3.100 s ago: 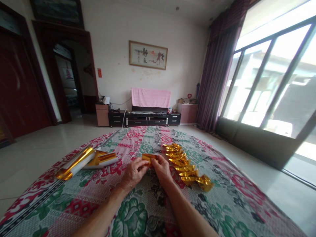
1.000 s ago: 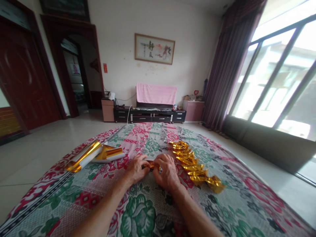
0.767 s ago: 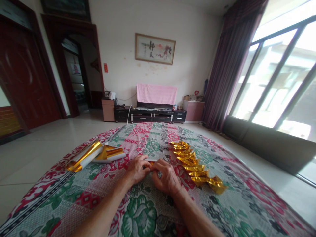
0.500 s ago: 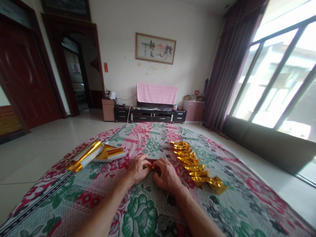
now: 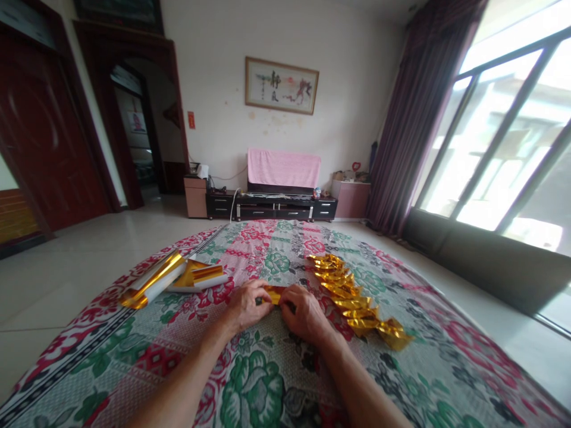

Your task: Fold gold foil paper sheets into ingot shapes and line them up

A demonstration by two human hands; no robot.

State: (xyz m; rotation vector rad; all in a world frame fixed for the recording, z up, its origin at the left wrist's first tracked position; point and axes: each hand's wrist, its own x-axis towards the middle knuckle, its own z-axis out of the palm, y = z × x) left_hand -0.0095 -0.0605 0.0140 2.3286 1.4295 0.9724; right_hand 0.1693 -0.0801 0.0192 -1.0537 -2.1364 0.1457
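A small piece of gold foil paper (image 5: 273, 293) lies between my two hands on the patterned cloth (image 5: 254, 380). My left hand (image 5: 251, 304) pinches its left end, thumb and fingers together. At its right end my right hand (image 5: 302, 311) is curled closed on the foil. Both palms hide part of the piece. To the right runs a slanting row of several folded gold foil pieces (image 5: 352, 303). Over on the left lie rolled gold sheets with white backs (image 5: 154, 282), and another beside them (image 5: 203, 276).
Past the cloth's far edge stands a low black cabinet (image 5: 272, 211) with a pink cloth (image 5: 284, 167) over a screen. A purple curtain (image 5: 401, 119) and large windows are on the right. Dark red doors (image 5: 44, 131) stand at the left.
More of the gold foil now shows between my hands, where a dark reddish strip showed before. My right hand has shifted slightly right, its fingers more curled.
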